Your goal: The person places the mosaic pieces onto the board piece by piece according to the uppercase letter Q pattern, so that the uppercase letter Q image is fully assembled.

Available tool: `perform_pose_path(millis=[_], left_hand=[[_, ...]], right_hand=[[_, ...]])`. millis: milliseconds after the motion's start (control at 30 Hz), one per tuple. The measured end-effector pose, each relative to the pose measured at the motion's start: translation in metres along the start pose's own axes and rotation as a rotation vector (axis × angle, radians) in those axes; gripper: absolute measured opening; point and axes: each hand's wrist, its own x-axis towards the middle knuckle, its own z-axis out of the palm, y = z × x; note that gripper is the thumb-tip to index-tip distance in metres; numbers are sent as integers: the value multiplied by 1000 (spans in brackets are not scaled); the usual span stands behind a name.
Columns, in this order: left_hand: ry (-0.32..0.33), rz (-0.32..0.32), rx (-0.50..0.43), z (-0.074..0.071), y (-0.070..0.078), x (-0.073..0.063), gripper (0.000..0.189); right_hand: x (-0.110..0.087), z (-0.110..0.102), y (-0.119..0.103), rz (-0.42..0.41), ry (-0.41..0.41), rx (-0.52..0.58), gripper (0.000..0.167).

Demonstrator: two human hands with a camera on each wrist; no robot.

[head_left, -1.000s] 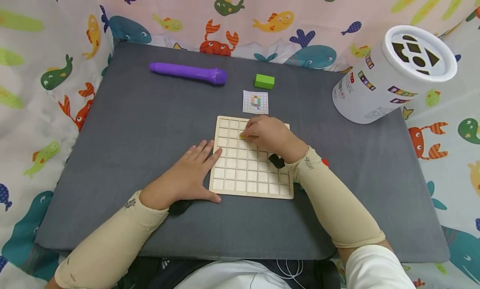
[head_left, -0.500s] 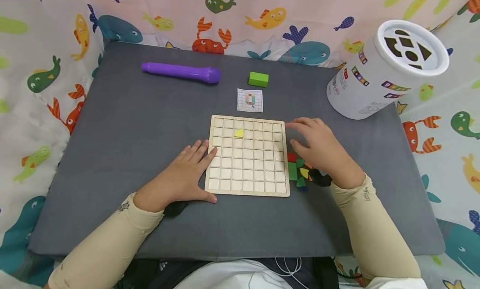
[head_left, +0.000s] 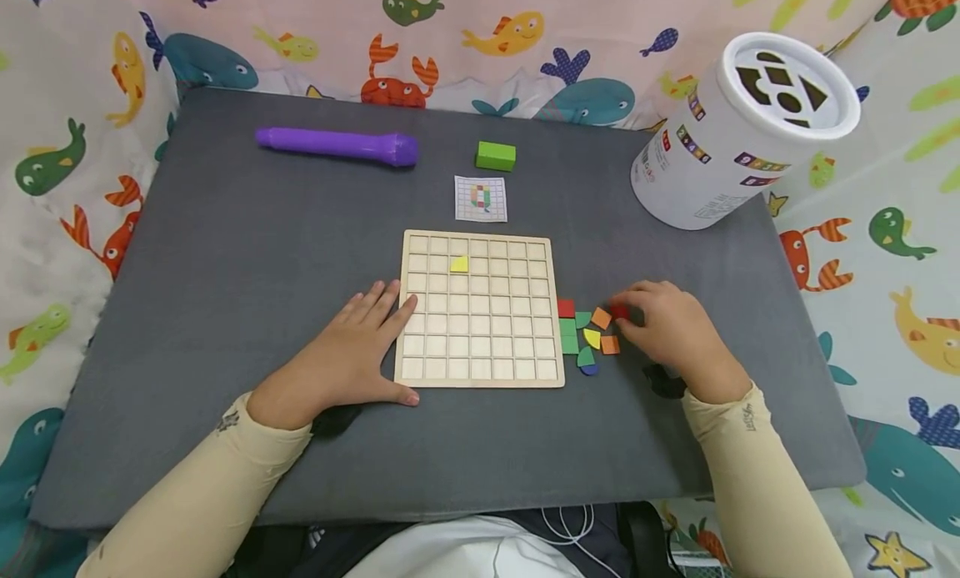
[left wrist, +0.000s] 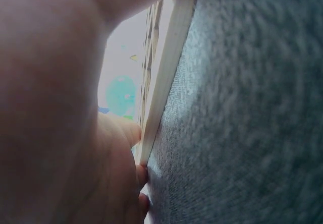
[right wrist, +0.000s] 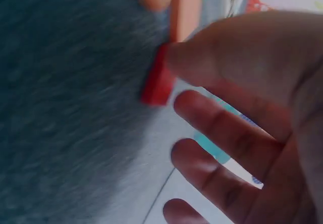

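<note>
A wooden grid board (head_left: 480, 324) lies on the table, with a yellow quarter-round tile (head_left: 459, 264) in one upper cell. My left hand (head_left: 341, 353) rests flat at the board's left edge, fingers spread, thumb by the lower corner. Right of the board, my right hand (head_left: 673, 332) pinches a small red block (head_left: 619, 311). In the right wrist view the thumb lies against the red block (right wrist: 159, 80), and the other fingertips are off it. Beside it are orange tiles (head_left: 601, 318), a yellow tile (head_left: 592, 338), green tiles (head_left: 568, 336) and another red tile (head_left: 566, 308).
A printed pattern card (head_left: 481, 198) lies beyond the board, below a green block (head_left: 496, 156). A purple microphone-shaped stick (head_left: 337, 145) lies at the back left. A white tub (head_left: 712, 161) with a shape-hole lid stands at the back right. A blue tile (head_left: 589, 369) lies near the pile.
My right hand let go of the yellow tile on the board, moved right to the loose pieces and took hold of a red block. The left hand stayed at the board's edge.
</note>
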Motion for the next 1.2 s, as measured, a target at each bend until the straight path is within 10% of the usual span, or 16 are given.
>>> perform_pose_path(millis=[533,933,1200], left_hand=[[-1,9,-9,-2,0,-1,136],[14,3,6,0,-2,-2,135],[10,1,11,2,-2,-1,136]], right_hand=[[1,2,-7,67,96,8,21],[79,-3,-93,-264,92,8,19],[122,12,-122,-310,28,-19,17]])
